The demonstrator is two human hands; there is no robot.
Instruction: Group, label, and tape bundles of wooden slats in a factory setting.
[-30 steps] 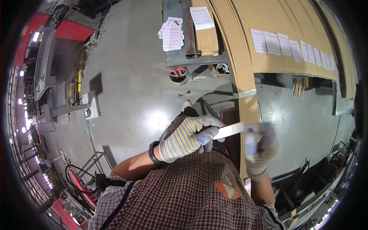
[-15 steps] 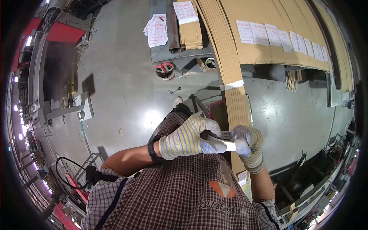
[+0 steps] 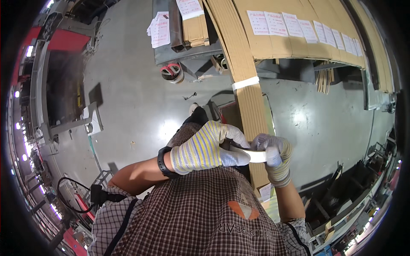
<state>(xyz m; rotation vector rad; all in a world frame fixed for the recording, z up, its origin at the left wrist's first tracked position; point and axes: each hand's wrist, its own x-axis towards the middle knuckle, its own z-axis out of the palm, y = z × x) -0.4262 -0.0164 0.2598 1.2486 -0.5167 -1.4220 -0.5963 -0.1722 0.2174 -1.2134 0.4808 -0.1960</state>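
The long cardboard bundle (image 3: 252, 113) runs away from the person, with a tape strip (image 3: 245, 83) across it. Left of the bundle's far part is the bench (image 3: 188, 52), bearing loose papers (image 3: 160, 30) and, nearer the bundle, a shorter cardboard stack (image 3: 195, 32) with a paper sheet (image 3: 189, 7) on top. Left of the bundle, just before the bench, is a tub (image 3: 176, 78) with scissors (image 3: 171, 68) in it. Right of the bundle's far part lie wide cardboard sheets (image 3: 290, 49), bearing paper slips (image 3: 276, 24) in a row. The left hand (image 3: 200, 149) is at the bundle's left edge, the right hand (image 3: 277, 158) over its right edge, a band (image 3: 257, 157) between them.
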